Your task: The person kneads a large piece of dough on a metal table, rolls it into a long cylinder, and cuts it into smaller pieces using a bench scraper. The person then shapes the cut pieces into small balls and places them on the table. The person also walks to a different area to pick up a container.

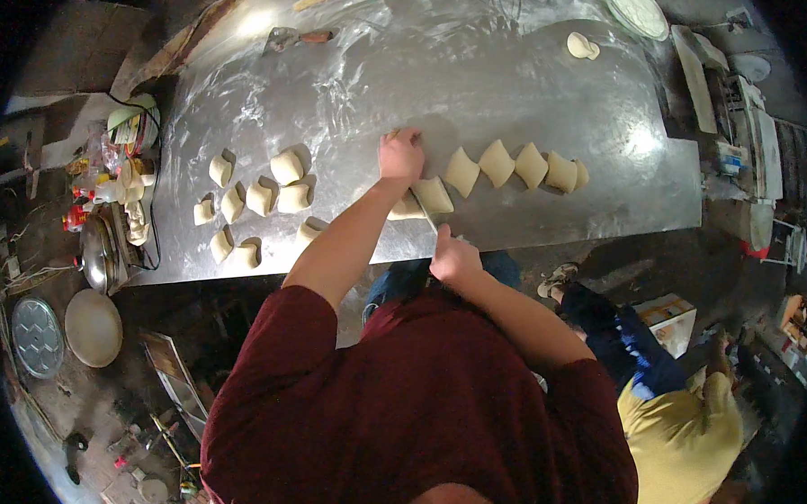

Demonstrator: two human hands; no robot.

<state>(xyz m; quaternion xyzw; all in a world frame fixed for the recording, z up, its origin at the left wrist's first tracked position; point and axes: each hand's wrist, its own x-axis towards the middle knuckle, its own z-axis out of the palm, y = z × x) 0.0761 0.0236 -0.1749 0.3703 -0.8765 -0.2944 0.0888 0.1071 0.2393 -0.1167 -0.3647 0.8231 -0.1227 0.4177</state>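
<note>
My right hand (456,256) grips a knife (430,217) at the table's near edge, its thin blade standing between two pieces of dough. On the blade's right is a cut dough piece (433,195); to its left, the remaining dough (405,206) is partly covered by my left forearm. My left hand (401,156) rests just beyond that dough with its fingers curled, and whether anything is inside them is hidden. Rightward from the blade runs a row of several diamond-shaped dough pieces (497,163). More cut pieces (260,199) lie scattered on the left.
The floured metal table (504,92) also bears a scraper (297,38), a dough lump (582,45) and a bowl of flour (634,5). Bottles (84,198) and a lidded metal pan (98,252) crowd the left end. A person in a yellow shirt (682,436) is behind me, right.
</note>
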